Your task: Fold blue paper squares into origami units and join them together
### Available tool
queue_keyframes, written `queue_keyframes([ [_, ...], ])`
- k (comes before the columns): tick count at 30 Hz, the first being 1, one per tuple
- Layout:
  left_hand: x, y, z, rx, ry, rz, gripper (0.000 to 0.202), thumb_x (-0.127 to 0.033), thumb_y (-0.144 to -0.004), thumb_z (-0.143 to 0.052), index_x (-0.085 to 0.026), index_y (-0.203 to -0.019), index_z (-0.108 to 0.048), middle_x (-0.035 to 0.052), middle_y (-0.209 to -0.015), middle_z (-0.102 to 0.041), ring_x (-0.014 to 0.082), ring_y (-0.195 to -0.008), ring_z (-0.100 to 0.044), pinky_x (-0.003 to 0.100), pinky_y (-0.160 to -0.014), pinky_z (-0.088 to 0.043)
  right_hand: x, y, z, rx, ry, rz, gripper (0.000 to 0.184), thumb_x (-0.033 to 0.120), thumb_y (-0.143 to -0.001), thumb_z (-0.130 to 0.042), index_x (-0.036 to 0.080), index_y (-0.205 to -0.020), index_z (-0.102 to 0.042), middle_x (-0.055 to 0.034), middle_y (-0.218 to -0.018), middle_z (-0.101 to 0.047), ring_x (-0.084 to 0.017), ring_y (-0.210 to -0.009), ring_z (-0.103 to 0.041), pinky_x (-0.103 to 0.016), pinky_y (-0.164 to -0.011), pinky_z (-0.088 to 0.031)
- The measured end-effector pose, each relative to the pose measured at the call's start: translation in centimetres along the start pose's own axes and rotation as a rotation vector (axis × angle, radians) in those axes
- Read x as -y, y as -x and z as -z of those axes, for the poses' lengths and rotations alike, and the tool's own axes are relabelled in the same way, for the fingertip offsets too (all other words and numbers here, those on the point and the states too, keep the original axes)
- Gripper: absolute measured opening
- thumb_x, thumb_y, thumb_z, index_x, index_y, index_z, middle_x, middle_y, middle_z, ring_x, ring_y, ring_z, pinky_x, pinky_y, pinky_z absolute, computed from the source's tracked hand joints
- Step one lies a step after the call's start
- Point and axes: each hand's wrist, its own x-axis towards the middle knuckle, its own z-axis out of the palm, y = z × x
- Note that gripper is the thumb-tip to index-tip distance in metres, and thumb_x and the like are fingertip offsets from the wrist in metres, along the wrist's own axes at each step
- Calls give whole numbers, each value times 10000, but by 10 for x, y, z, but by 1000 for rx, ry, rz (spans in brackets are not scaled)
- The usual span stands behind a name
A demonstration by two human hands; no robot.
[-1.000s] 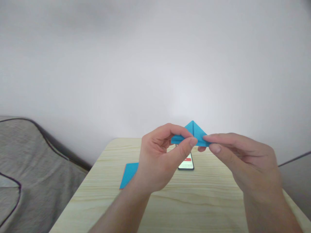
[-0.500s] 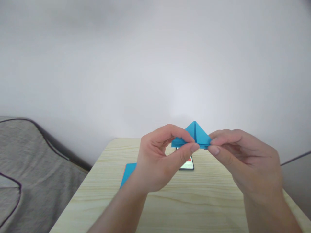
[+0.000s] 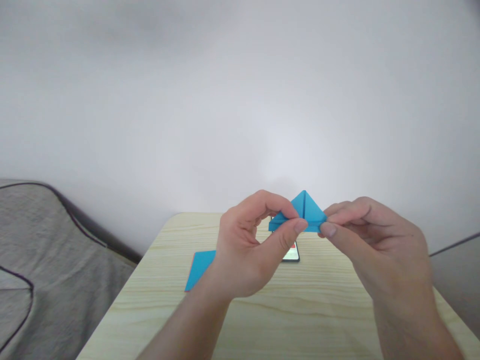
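Left hand point(image 3: 245, 255) fingers grip the folded blue paper point(image 3: 314, 214) near mid-base; right hand point(image 3: 390, 250) fingers grip its right corner. The paper is triangular, apex up, with a dark vertical centre line and banded base. It is held above the table point(image 3: 300, 310), partly covering the phone point(image 3: 293, 254).

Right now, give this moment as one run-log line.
left hand: pinches folded paper | right hand: pinches its right corner | phone: on table, partly hidden | blue sheet: left of phone
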Motion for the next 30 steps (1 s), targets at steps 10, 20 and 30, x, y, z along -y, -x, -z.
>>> queue_keyframes([
  [10, 6, 2, 3, 120, 32, 27, 152, -141, -862, -782, -207, -973, -702, 34, -887, -701, 157, -819, -615, 296, -750, -493, 4, 1, -3, 70, -4, -2, 96, 203, -839, -827, 258, -876, -758, -14, -917, -773, -167, -814, -701, -284, -700, -593],
  [20, 5, -1, 6, 143, 53, 71, 32, -226, -935, -708, -203, -939, -686, 46, -854, -671, 171, -815, -607, 314, -743, -496, 9, 0, 0, 29, 47, -101, 228, 305, -777, -884, 232, -738, -671, -17, -755, -763, -176, -662, -708, -275, -579, -574],
  [30, 5, -3, 8, 168, 88, 146, 53, -243, -960, -666, -198, -932, -666, 41, -855, -652, 171, -814, -612, 311, -749, -502, 8, -4, 15, 195, 75, -85, 313, 261, -859, -821, 293, -1139, -685, -9, -891, -800, -189, -792, -758, -284, -698, -626],
])
